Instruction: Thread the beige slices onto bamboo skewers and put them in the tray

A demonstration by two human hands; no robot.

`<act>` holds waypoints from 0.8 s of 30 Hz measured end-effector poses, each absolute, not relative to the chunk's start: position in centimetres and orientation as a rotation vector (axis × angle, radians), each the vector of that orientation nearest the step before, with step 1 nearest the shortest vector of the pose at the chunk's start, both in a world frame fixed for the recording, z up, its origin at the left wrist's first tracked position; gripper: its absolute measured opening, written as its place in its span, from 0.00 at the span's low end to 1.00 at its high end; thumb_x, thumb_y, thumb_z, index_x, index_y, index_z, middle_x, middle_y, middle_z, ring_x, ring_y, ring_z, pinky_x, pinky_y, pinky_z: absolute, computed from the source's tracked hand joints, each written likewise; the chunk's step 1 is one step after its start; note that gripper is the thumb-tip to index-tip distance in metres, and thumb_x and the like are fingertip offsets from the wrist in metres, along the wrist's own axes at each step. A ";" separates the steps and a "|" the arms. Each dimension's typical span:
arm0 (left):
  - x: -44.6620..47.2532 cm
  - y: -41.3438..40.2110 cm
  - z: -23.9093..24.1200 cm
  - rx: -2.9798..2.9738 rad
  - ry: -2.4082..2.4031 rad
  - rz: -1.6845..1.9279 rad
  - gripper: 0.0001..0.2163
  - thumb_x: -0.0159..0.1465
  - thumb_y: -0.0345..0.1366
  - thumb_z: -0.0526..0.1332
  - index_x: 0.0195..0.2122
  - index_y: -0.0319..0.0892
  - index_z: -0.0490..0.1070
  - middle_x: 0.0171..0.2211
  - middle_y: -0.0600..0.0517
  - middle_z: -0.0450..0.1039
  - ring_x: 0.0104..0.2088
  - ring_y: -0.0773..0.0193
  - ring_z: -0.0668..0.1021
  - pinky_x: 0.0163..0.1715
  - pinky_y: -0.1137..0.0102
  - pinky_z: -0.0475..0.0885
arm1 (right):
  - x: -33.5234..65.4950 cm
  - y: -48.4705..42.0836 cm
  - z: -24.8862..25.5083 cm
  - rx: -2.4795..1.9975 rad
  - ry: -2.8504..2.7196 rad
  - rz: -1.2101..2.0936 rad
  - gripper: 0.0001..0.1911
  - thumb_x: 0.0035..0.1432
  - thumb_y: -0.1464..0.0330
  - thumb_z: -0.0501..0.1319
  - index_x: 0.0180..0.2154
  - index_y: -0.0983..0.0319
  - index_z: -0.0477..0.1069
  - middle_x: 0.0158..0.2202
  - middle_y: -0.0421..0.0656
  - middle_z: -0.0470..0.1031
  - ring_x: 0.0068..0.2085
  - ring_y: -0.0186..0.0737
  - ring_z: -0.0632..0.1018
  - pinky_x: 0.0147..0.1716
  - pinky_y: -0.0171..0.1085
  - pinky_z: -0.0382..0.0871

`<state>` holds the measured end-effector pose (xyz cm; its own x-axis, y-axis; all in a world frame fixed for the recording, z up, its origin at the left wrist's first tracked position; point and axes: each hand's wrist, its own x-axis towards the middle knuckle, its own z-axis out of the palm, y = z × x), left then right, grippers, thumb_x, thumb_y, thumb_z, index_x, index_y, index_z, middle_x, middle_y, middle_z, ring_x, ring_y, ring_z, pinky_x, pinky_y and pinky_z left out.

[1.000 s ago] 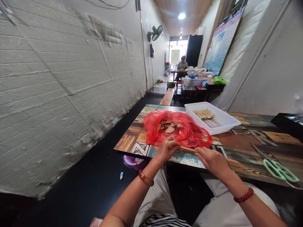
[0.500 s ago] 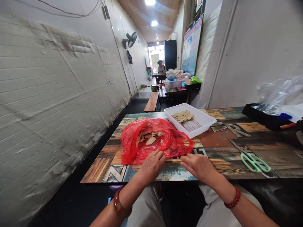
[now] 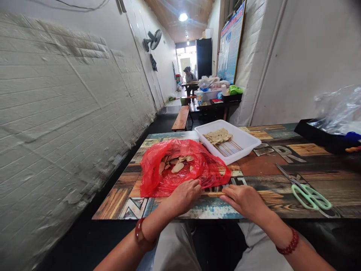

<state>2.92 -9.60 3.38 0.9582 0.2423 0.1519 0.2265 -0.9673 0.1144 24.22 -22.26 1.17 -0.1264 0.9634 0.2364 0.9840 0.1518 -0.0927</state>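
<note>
"White brick-patterned wall (image 3: 56, 98) down the left side, patchwork-wood bench (image 3: 249, 169) in front. What's on it?"

"Red plastic bag (image 3: 207, 169), its mouth open on flat brownish slices (image 3: 177, 167). Beside its far right side stands a white tray (image 3: 248, 145); over to the right, well apart, lie green-handled scissors (image 3: 311, 197)."

"And in the tray?"

"Pale pieces (image 3: 218, 136) bunched together, with thin skewers (image 3: 232, 145) poking out toward the near right."

"What about the hands?"

"Left hand (image 3: 184, 194) and right hand (image 3: 243, 201) face each other, both grasping a slim wooden stick (image 3: 211, 194). So the grip is closed on it from either end, though the left fingertips are partly hidden."

"Where exactly is the stick?"

"Roughly level between the hands, just on the near side of the bag. One stick or several together, I can't tell."

"Anybody else?"

"One person (image 3: 190, 76) in a dark cap, far back near the bright doorway (image 3: 185, 62)."
</note>
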 end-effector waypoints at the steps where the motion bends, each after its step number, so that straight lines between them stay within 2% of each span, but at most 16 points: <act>1: 2.7 -9.6 3.4 2.990 0.367 0.257 0.10 0.65 0.30 0.48 0.30 0.40 0.66 0.29 0.49 0.66 0.30 0.64 0.67 0.32 0.69 0.63 | 24.1 -22.2 1.1 -1.890 -2.191 -0.118 0.16 0.66 0.59 0.50 0.32 0.58 0.70 0.28 0.39 0.75 0.29 0.36 0.76 0.27 0.34 0.55; 10: -0.6 -9.2 3.3 2.641 0.539 0.468 0.10 0.65 0.32 0.49 0.27 0.41 0.65 0.26 0.51 0.64 0.27 0.65 0.65 0.31 0.70 0.60 | 21.9 -21.5 0.9 -1.789 -2.178 -0.143 0.18 0.66 0.58 0.48 0.35 0.58 0.72 0.29 0.40 0.76 0.29 0.36 0.76 0.27 0.34 0.56; 17: -2.4 -9.3 3.2 2.450 0.623 0.706 0.07 0.63 0.30 0.52 0.30 0.40 0.68 0.28 0.51 0.68 0.30 0.66 0.70 0.32 0.72 0.64 | 20.5 -21.0 0.3 -1.760 -2.183 -0.249 0.19 0.67 0.58 0.47 0.34 0.60 0.71 0.29 0.42 0.76 0.29 0.36 0.76 0.26 0.34 0.55; 22: -2.8 -9.4 2.7 2.630 0.688 0.679 0.09 0.64 0.31 0.51 0.31 0.40 0.69 0.29 0.50 0.68 0.31 0.66 0.71 0.32 0.71 0.65 | 19.1 -20.9 1.5 -1.845 -2.194 -0.325 0.18 0.66 0.59 0.49 0.33 0.60 0.71 0.29 0.41 0.76 0.29 0.36 0.76 0.26 0.35 0.54; 24: -2.6 -9.3 2.7 2.785 0.662 0.623 0.07 0.63 0.32 0.53 0.34 0.41 0.70 0.33 0.48 0.70 0.35 0.62 0.72 0.36 0.68 0.66 | 18.5 -20.7 2.3 -1.881 -2.213 -0.316 0.16 0.66 0.59 0.50 0.34 0.59 0.72 0.29 0.41 0.76 0.30 0.37 0.76 0.27 0.35 0.54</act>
